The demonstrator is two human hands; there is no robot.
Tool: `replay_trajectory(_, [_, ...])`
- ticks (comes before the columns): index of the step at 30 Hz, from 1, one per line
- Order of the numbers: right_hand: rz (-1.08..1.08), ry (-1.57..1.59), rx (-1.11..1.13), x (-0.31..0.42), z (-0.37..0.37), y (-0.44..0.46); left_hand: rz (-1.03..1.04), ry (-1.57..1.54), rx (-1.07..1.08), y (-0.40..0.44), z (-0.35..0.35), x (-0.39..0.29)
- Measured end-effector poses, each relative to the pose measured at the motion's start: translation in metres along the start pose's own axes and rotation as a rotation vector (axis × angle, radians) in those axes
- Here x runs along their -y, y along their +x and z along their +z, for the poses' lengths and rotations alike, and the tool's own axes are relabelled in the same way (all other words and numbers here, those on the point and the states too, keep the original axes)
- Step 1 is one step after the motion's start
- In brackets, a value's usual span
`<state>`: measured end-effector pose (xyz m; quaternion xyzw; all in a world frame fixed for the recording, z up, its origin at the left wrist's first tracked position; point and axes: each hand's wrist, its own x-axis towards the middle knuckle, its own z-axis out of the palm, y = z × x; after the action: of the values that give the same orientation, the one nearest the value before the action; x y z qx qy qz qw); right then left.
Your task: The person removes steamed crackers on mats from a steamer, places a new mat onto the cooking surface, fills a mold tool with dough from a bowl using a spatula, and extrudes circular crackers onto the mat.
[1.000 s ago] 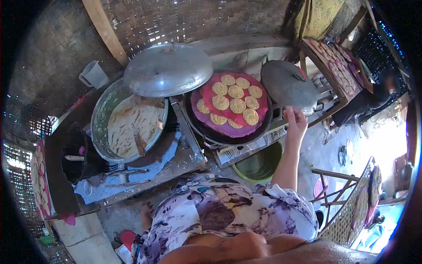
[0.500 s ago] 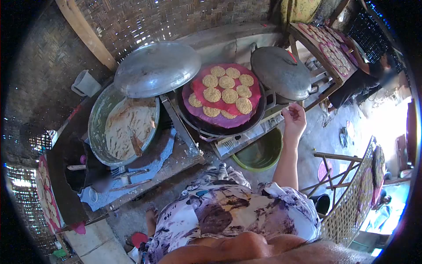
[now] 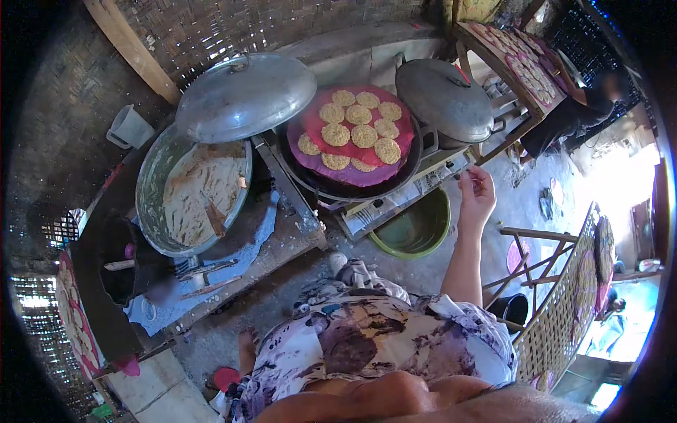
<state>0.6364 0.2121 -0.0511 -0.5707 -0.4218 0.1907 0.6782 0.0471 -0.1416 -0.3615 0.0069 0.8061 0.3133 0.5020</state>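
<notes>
My right hand (image 3: 477, 189) is held out beyond the right end of the newspaper-lined ledge. Its fingers are curled with the thumb near the index finger; anything between them is too small to make out. Close by to the left, a wide dark pan (image 3: 310, 182) holds a red and purple sheet (image 3: 356, 175) bearing several round, yellowish, grainy cakes (image 3: 363, 135). Just above my hand sits a second pan with a grey domed lid (image 3: 444, 99). At my left side, what looks like my left hand (image 3: 247, 347) hangs low beside the patterned clothing, its fingers unclear.
Left of the pan, a large basin (image 3: 143, 211) holds pale batter, partly under a big metal lid (image 3: 247, 99). A green tub (image 3: 444, 229) stands below the ledge. A woven rack (image 3: 546, 345) leans at right. Another person (image 3: 575, 113) is by a far table of cakes.
The whole view has shifted slightly. My right hand sits a little lower relative to the ledge, its fingers still curled. The other person's posture has changed slightly.
</notes>
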Motion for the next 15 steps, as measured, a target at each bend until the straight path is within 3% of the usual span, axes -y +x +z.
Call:
replay_trajectory(6, [0.049,0.061,0.007,-0.004,0.003,0.008,0.067,-0.008,0.042,-0.010,0.020,-0.024])
replay_trajectory(10, [0.017,0.128,-0.007,-0.012,0.009,0.043,0.270,0.237,0.123,-0.094,0.110,-0.098])
replay_trajectory(14, [-0.050,0.144,0.052,-0.032,0.021,0.093,0.530,0.301,0.489,-0.094,0.212,-0.116])
replay_trajectory(15, [-0.061,0.130,0.065,-0.036,0.024,0.109,0.489,0.293,0.498,-0.111,0.241,-0.125])
